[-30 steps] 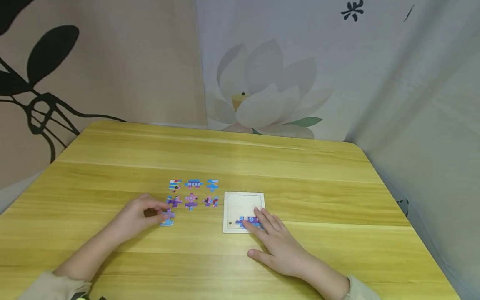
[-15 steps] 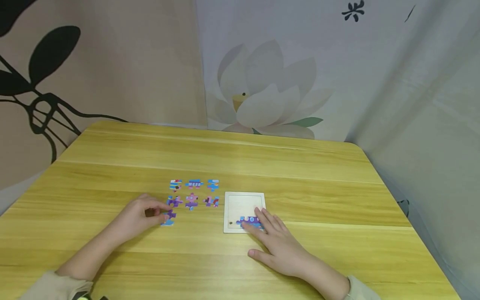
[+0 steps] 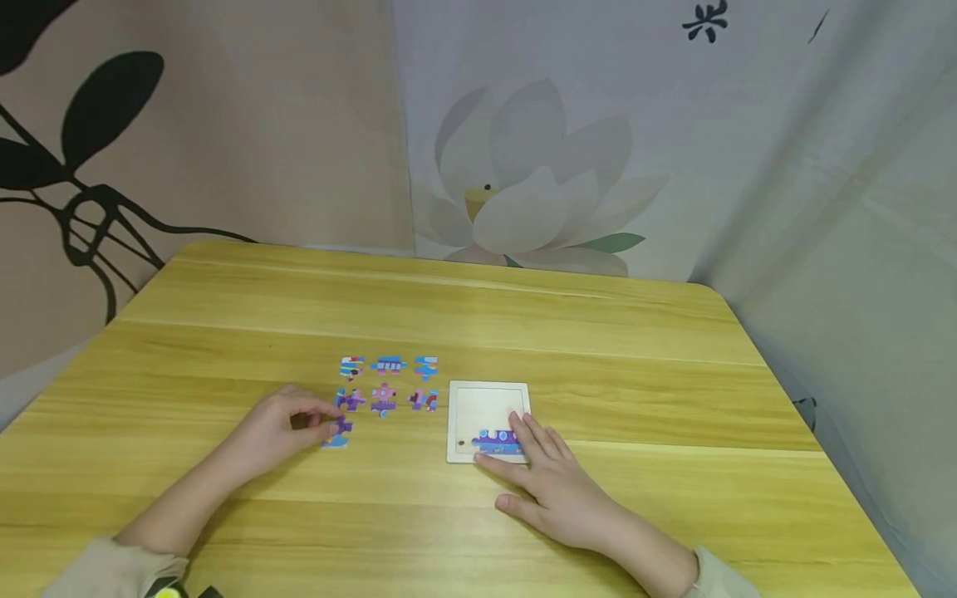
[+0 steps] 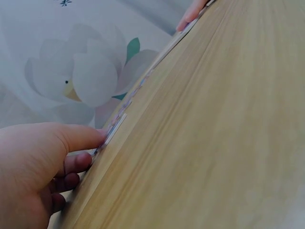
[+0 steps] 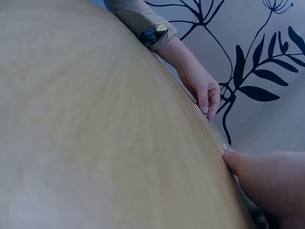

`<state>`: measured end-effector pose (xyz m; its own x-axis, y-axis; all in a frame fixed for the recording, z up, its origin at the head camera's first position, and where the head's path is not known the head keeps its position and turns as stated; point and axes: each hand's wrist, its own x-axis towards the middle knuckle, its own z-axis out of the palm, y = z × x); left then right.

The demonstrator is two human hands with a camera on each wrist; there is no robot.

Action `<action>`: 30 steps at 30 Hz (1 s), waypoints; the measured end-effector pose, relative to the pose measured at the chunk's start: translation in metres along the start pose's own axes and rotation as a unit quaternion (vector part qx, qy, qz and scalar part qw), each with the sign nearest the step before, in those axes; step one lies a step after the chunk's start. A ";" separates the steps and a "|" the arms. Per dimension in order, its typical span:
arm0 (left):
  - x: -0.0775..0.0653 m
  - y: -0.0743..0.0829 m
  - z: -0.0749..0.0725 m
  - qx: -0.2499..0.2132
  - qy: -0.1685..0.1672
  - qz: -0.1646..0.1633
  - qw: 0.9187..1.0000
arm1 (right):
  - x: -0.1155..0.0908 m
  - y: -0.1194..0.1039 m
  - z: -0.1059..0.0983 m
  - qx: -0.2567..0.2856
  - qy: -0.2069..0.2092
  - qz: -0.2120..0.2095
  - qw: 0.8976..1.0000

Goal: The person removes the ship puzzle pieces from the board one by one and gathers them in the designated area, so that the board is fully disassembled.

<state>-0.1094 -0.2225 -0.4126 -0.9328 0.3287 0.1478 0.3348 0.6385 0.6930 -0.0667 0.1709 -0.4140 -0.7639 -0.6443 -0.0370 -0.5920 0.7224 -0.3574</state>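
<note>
In the head view my left hand (image 3: 287,430) pinches the edge of a purple and blue jigsaw piece (image 3: 338,441) at the left end of the loose pieces. Thumb and forefinger meet at its edge, low over the table, in the left wrist view. My right hand (image 3: 553,486) lies with spread fingers over the lower right of a white square puzzle tray (image 3: 478,386). Its index fingertip is at the tray's bottom edge. Purple and blue jigsaw pieces (image 3: 495,443) lie in the bottom of the tray, their right end hidden under my fingers.
Several more pieces lie in two rows left of the tray: an upper row with a blue and purple piece (image 3: 389,365), a lower row with a pink and purple piece (image 3: 384,399). The wooden table (image 3: 598,332) ends at a patterned curtain (image 3: 553,166).
My right index finger has slid down off the pieces in the tray to its bottom edge, uncovering more of them. My left hand stays at the same jigsaw piece.
</note>
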 end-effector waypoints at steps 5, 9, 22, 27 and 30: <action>0.002 0.001 0.002 -0.022 0.022 -0.017 0.999 | 0.000 0.000 0.000 -0.006 -0.003 0.000 1.000; 0.005 0.005 0.006 -0.049 0.061 -0.030 0.996 | 0.000 0.000 0.000 -0.006 0.005 -0.006 1.000; 0.009 0.020 0.021 -0.125 0.069 -0.010 0.990 | 0.000 0.001 0.001 -0.003 0.000 -0.002 1.000; 0.010 0.020 0.022 -0.128 0.066 -0.004 0.990 | -0.001 0.002 0.000 0.008 0.004 0.005 1.000; 0.010 0.019 0.024 -0.130 0.067 0.002 0.989 | -0.002 0.004 -0.001 0.018 0.019 0.010 1.000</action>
<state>-0.1095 -0.1904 -0.4143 -0.9468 0.2251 0.2301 0.3086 0.4313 0.8478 -0.0678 0.1758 -0.4142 -0.7857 -0.6186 -0.0094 -0.5667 0.7257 -0.3901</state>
